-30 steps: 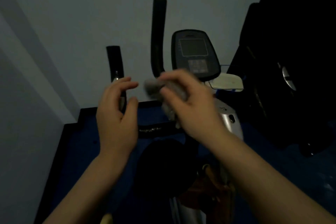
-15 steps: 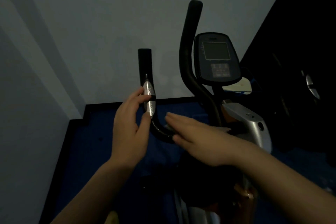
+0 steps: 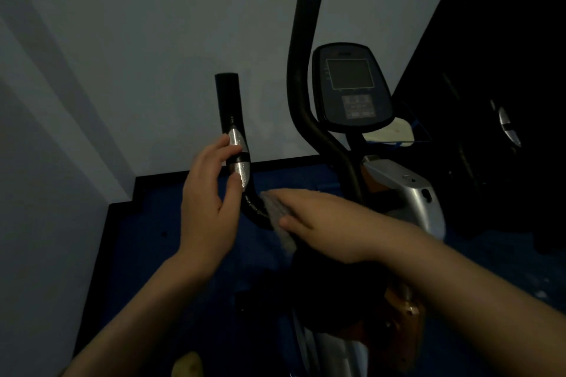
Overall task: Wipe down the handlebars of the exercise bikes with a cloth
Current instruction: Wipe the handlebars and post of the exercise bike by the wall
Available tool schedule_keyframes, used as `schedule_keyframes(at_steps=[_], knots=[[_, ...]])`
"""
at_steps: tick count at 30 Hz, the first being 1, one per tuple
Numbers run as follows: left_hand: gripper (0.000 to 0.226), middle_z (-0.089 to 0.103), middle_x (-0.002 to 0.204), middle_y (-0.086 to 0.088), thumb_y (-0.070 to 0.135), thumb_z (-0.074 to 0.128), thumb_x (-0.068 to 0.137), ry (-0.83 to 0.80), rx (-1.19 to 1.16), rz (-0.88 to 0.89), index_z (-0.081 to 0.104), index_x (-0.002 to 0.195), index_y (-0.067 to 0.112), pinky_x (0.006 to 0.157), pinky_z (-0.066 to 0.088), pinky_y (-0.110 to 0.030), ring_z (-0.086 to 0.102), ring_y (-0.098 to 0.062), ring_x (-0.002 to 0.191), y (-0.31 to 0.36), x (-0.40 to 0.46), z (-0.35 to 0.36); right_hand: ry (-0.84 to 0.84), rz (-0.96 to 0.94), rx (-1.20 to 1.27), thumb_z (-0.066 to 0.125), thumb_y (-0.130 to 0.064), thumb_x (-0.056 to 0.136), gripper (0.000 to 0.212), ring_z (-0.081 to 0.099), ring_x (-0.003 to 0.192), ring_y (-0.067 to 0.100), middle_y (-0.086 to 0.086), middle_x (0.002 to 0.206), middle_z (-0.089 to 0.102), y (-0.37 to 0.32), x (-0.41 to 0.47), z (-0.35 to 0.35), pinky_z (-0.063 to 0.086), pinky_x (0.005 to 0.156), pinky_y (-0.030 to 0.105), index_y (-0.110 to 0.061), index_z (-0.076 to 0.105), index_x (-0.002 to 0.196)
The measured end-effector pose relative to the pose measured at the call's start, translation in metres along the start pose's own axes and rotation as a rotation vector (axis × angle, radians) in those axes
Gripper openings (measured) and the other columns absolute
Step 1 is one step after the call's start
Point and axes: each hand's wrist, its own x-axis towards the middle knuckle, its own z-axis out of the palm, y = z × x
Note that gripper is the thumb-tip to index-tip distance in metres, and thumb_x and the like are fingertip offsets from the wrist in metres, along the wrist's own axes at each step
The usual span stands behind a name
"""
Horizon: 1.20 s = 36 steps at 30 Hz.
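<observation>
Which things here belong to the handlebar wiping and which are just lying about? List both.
In the job:
- grey cloth under the right hand
- short handlebar with silver sensor, touched by the left hand
- tall handlebar

Lying about:
- bike console
- white object behind the console
- dark machine at right
</observation>
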Motion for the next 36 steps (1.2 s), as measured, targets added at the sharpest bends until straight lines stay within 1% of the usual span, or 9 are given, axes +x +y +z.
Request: schedule_keyframes(at_steps=[3,8,13,18,23,26,29,32,36], knots=[[0.034,0.047,0.140,0.005,0.014,0.047,0.095,-0.020,0.009,0.034,0.053,0.129,0.016,0.106,0.031,-0.012,0.042,-0.001,0.129,-0.003,-0.001,-0.003,0.004,0.086,-0.092,0.044,-0.032,0.098,0.034,0.054,0.106,0.019,0.000,0.119,0.057,0.015,-0.015,-0.011,0.044,0.089,0.036,-0.023,0.044,0.130],[0.035,0.046,0.142,-0.001,0.016,0.044,0.097,-0.018,0.006,0.031,0.051,0.131,0.014,0.108,0.030,-0.016,0.040,-0.003,0.131,-0.001,-0.003,0.001,-0.067,-0.004,-0.044,0.042,-0.033,0.098,0.024,0.053,0.092,0.019,0.000,0.102,0.055,-0.004,0.022,0.000,0.040,0.074,0.033,-0.017,0.046,0.115],[0.040,0.049,0.137,0.004,0.015,0.053,0.092,-0.094,-0.031,0.024,0.050,0.132,0.015,0.109,0.034,-0.024,0.043,-0.006,0.129,0.000,0.006,-0.013,-0.003,0.031,0.013,0.046,-0.052,0.092,0.024,0.055,0.090,0.014,-0.009,0.093,0.055,0.010,0.007,-0.007,0.045,0.079,0.034,-0.029,0.048,0.099],[0.085,0.007,0.160,0.009,0.041,0.066,0.078,-0.311,-0.027,0.084,0.023,0.149,0.026,0.114,0.007,-0.010,0.008,-0.001,0.145,-0.015,0.045,-0.033,0.035,0.095,0.032,0.038,-0.050,0.096,0.027,0.052,0.078,0.016,-0.006,0.085,0.052,-0.020,0.026,0.004,0.040,0.068,0.034,-0.023,0.040,0.094],[0.123,-0.022,0.159,0.009,0.067,0.067,0.067,-0.525,0.028,0.232,-0.012,0.151,0.025,0.117,-0.001,-0.042,-0.014,-0.005,0.146,-0.035,0.086,-0.042,0.339,0.284,0.074,0.038,-0.046,0.097,0.023,0.046,0.080,0.014,-0.004,0.092,0.051,-0.052,0.030,0.025,0.030,0.070,0.028,-0.023,0.038,0.096],[0.124,-0.019,0.159,0.013,0.069,0.068,0.066,-0.586,-0.001,0.304,-0.013,0.151,0.028,0.116,0.003,-0.034,-0.009,-0.005,0.147,-0.042,0.100,-0.043,0.487,0.413,0.005,0.032,-0.049,0.097,0.021,0.041,0.081,0.009,-0.010,0.093,0.048,-0.071,0.030,0.040,0.020,0.073,0.022,-0.028,0.035,0.095],[0.116,-0.003,0.160,0.012,0.058,0.072,0.071,-0.628,-0.108,0.310,-0.004,0.152,0.025,0.118,0.006,-0.018,0.003,-0.004,0.147,-0.048,0.112,-0.046,0.636,0.591,0.269,0.028,-0.051,0.097,0.032,0.053,0.087,0.013,-0.005,0.098,0.056,-0.088,0.063,0.036,0.031,0.070,0.025,-0.022,0.041,0.102],[0.082,0.031,0.151,0.010,0.028,0.068,0.082,-0.561,-0.264,0.267,0.023,0.149,0.017,0.113,0.018,-0.011,0.028,0.001,0.139,-0.052,0.128,-0.051,0.880,0.654,0.458,0.029,-0.050,0.097,0.032,0.056,0.088,0.012,-0.005,0.101,0.059,-0.096,0.101,0.028,0.042,0.072,0.029,-0.023,0.045,0.105],[0.054,0.047,0.137,0.017,0.014,0.056,0.086,-0.581,-0.354,0.291,0.043,0.138,0.022,0.106,0.026,-0.008,0.040,0.004,0.129,-0.055,0.142,-0.057,0.990,0.682,0.308,0.012,-0.064,0.085,0.050,0.050,0.075,-0.002,-0.020,0.094,0.053,-0.101,0.101,0.040,0.037,0.059,0.017,-0.037,0.044,0.113]])
